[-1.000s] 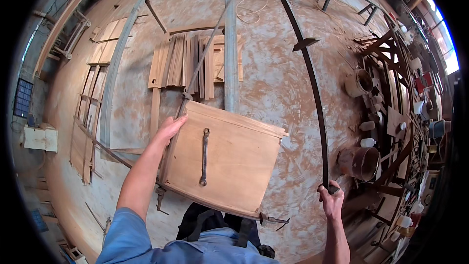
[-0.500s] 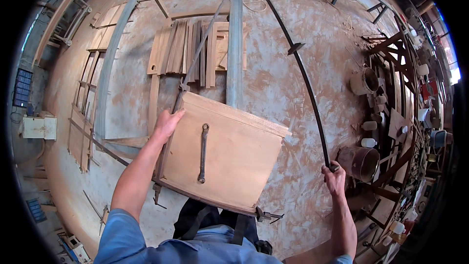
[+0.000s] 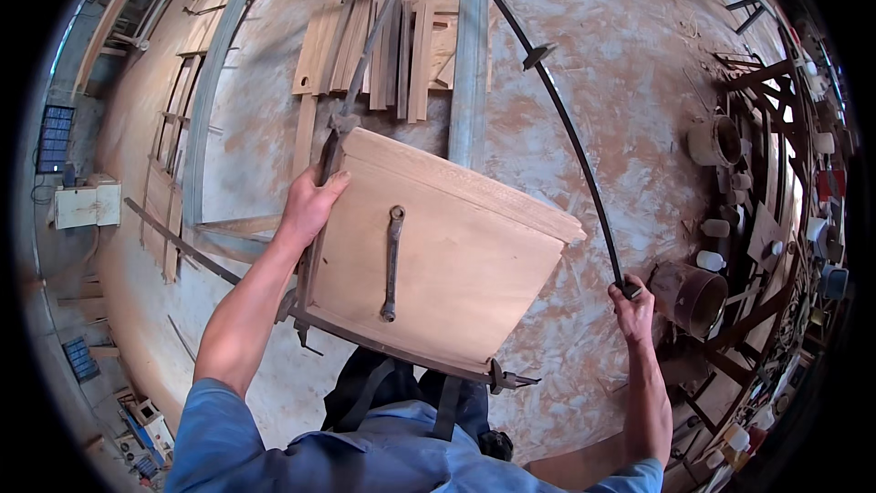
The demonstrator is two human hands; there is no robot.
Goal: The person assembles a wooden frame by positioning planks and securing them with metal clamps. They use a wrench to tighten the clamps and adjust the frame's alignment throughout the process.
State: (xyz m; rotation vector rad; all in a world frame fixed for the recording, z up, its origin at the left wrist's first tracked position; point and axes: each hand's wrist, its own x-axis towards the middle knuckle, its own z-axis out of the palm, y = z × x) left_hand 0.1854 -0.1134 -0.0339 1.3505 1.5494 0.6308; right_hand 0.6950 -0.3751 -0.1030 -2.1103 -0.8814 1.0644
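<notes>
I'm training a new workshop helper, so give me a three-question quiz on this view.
1. True or false: the wrench lies on the wooden panel.
2. Multiple choice: what does the right hand hold? A) the wrench B) a long dark bar C) a bucket
3. Fill in: the left hand is at the panel's ___ edge, as the picture shows it.

Key: 1. True. 2. B. 3. left.
</notes>
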